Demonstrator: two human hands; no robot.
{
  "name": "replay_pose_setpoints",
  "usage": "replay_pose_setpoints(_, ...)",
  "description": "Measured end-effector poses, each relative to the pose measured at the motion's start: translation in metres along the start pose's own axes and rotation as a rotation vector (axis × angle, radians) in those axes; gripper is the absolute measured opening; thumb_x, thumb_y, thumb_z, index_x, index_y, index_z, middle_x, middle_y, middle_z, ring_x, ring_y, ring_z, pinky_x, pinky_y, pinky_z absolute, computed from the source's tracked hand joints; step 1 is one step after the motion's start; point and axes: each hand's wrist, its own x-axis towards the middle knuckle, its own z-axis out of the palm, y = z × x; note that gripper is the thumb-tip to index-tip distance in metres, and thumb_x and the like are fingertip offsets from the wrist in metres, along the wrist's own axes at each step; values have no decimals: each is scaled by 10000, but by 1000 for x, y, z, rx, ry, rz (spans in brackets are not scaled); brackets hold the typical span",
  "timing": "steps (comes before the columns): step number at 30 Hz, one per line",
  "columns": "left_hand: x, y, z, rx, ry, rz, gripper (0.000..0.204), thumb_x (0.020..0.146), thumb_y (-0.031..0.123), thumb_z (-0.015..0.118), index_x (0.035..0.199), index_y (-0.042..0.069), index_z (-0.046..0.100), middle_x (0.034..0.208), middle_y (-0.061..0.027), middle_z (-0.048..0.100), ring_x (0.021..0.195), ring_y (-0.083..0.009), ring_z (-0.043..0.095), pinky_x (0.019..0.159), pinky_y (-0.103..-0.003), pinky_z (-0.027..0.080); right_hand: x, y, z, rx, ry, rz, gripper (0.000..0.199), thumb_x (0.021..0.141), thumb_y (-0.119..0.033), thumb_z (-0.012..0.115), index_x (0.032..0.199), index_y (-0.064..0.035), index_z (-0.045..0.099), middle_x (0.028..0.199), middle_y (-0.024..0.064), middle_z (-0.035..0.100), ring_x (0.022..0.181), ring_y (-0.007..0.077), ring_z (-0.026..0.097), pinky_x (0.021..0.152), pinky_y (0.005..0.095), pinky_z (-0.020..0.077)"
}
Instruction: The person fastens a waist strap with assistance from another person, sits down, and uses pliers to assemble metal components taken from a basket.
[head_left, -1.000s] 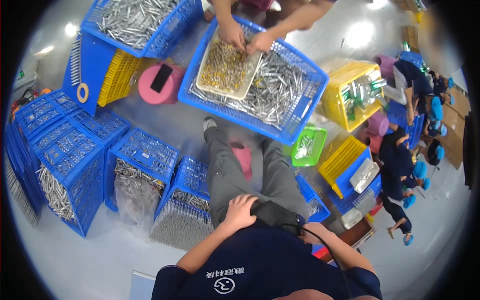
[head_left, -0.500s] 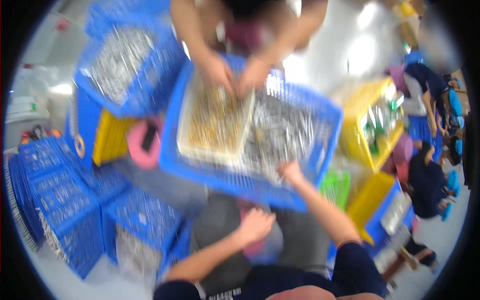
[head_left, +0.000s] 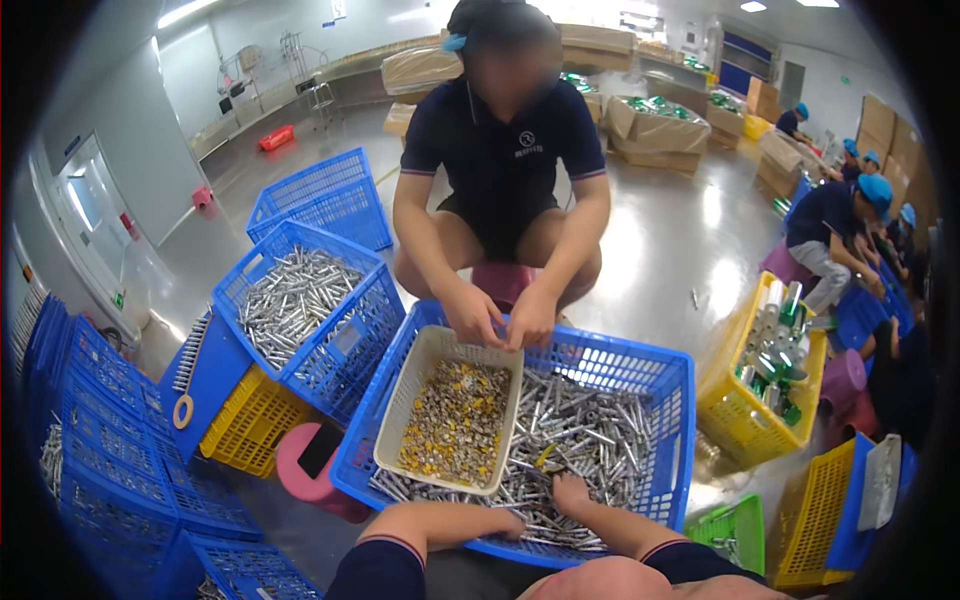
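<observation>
A blue crate [head_left: 683, 440] in front of me holds a pile of slim silver metal tubes [head_left: 590, 430]. My right hand [head_left: 572, 493] reaches down into the near part of the pile, fingers curled among the tubes; what they hold, if anything, is hidden. My left hand [head_left: 509, 523] is low at the crate's near edge, its fingers mostly out of sight. On the tubes, at the crate's left, rests a cream tray [head_left: 383, 440] of small yellow and metallic pieces [head_left: 455, 420]. Across from me, a seated co-worker's two hands [head_left: 505, 325] meet over the tray's far edge.
At left, another blue crate [head_left: 345, 345] of metal tubes stands beside a yellow crate [head_left: 250, 420] and a pink stool [head_left: 310, 490] bearing a dark phone [head_left: 320, 449]. To the right are a yellow crate [head_left: 740, 400] with green and silver parts and a green basket [head_left: 740, 525]. Co-workers sit farther right.
The view has tilted up, showing more of the room and the co-worker. My left hand has moved from over my lap to the crate's near edge. My right hand stays at the tubes.
</observation>
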Motion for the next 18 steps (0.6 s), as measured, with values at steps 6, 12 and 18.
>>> replay_pose_setpoints(6, -29, 9, -17, -145, 85, -146, 257, 723, 198, 555, 871, 10, 649, 897, -171, 638, 824, -313, 615, 708, -417, 475, -26, 0, 7, 154, 80, 37, 240, 796, -178, 430, 800, -31, 620, 762, 192, 629, 815, 306, 621, 749, 444, 445)
replay_pose_setpoints(12, -54, -24, -44, -123, 279, -149, 276, 744, 275, 581, 844, 27, 649, 827, -183, 635, 745, -345, 603, 674, -427, 473, -18, 26, -50, 373, -312, -37, 240, 706, -231, 592, 812, -20, 641, 755, 108, 647, 679, 216, 634, 595, 329, 501)
replay_pose_setpoints(18, -66, -23, -53, -460, 731, -309, 311, 755, 310, 576, 808, 10, 642, 771, -178, 635, 706, -335, 615, 664, -431, 480, -52, 24, -112, 1338, -86, 124, 393, 836, -390, 551, 753, -14, 630, 685, 99, 633, 569, 179, 602, 500, 294, 471)
